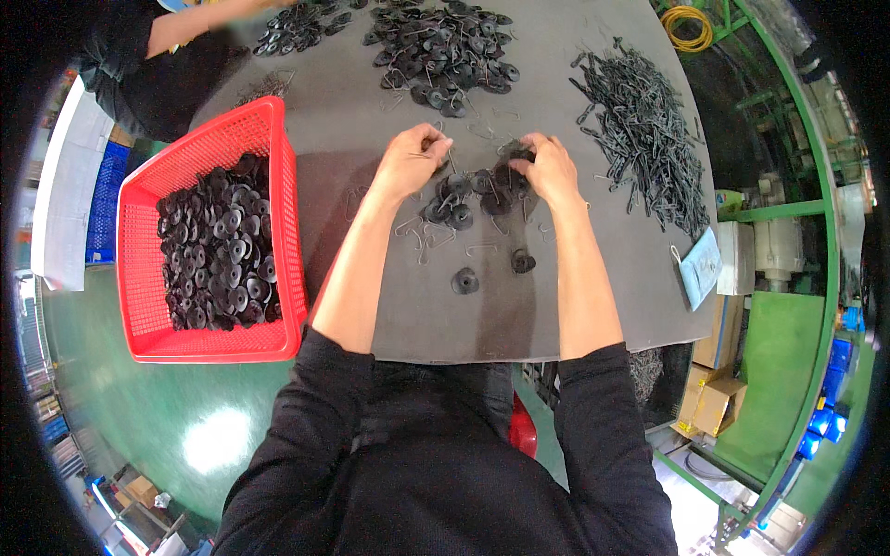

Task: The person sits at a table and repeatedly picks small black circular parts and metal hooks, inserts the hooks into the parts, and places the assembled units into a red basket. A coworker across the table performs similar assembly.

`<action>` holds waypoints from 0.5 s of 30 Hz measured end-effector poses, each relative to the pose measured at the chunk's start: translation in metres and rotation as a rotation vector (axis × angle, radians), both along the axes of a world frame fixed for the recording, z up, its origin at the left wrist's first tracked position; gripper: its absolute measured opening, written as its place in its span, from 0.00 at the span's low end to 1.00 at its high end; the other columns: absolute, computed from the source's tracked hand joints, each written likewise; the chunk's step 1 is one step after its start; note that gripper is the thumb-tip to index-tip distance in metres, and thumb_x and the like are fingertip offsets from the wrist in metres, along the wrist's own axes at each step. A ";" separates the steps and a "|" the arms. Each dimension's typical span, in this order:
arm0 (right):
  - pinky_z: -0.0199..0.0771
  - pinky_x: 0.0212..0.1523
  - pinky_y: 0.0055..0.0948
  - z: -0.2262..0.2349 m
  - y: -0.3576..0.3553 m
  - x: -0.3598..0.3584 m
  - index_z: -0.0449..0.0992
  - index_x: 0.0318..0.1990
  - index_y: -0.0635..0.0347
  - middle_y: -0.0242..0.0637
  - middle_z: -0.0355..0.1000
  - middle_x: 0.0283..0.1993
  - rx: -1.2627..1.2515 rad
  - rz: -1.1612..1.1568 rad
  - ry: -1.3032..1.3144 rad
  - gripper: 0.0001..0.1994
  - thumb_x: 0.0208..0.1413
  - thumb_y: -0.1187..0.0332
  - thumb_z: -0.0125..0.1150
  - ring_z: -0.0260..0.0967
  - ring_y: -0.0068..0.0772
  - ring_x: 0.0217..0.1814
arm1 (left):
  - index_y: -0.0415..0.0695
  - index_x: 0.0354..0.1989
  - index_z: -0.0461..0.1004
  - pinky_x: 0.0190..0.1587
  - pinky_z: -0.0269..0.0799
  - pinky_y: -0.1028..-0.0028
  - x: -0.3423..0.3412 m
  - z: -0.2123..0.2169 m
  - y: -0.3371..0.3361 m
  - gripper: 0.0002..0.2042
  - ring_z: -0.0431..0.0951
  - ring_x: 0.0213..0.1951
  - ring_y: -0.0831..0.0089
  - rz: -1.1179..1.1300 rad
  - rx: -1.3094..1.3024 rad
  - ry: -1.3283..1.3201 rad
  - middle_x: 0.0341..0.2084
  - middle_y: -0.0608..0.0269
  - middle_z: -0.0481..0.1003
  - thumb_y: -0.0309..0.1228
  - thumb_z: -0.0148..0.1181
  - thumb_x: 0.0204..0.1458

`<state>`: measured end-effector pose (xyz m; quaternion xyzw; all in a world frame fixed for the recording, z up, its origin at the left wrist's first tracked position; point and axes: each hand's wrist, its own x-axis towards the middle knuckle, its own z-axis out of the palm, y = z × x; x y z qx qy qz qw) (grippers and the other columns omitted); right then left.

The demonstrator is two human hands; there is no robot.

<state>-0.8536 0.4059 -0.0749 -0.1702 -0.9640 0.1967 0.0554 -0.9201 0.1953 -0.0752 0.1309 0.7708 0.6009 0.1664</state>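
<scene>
My left hand [413, 162] is closed in a pinch above the grey table, and a thin bent wire hook [451, 159] shows at its fingertips. To its right, my right hand [551, 171] has its fingers curled round a small black disc piece [521, 157], partly hidden by the thumb. Between and below the hands lies a loose cluster of black round discs [456, 188] with centre holes. Several bare wire hooks [422, 232] are scattered beside it. Two single discs lie nearer to me, one of them a black disc [464, 281].
At left, a red plastic basket [289, 213] holds many black discs. A big heap of discs with hooks [440, 51] lies at the far side, a pile of long black pieces [644, 139] at right. A light blue pouch [701, 267] rests on the right edge. Another person's arm [190, 23] reaches in far left.
</scene>
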 end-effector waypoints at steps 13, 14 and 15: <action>0.64 0.29 0.24 0.002 0.035 0.035 0.73 0.34 0.58 0.29 0.68 0.27 -0.948 -0.064 -0.091 0.15 0.41 0.63 0.69 0.66 0.24 0.29 | 0.45 0.45 0.69 0.47 0.64 0.57 0.059 0.024 0.001 0.20 0.65 0.49 0.57 -0.035 -0.683 0.565 0.44 0.59 0.67 0.37 0.62 0.44; 0.65 0.30 0.25 0.007 0.021 0.034 0.73 0.36 0.59 0.31 0.68 0.26 -0.611 0.021 -0.135 0.17 0.39 0.63 0.70 0.66 0.26 0.29 | 0.46 0.45 0.68 0.46 0.64 0.55 0.061 0.020 0.002 0.19 0.64 0.49 0.58 -0.050 -0.667 0.649 0.44 0.60 0.66 0.36 0.62 0.44; 0.65 0.30 0.27 0.010 0.011 0.035 0.73 0.37 0.61 0.32 0.68 0.26 -0.272 0.096 -0.172 0.19 0.38 0.62 0.71 0.66 0.28 0.29 | 0.46 0.44 0.68 0.45 0.64 0.56 0.064 0.016 0.004 0.18 0.65 0.48 0.58 -0.093 -0.706 0.656 0.42 0.60 0.66 0.35 0.62 0.44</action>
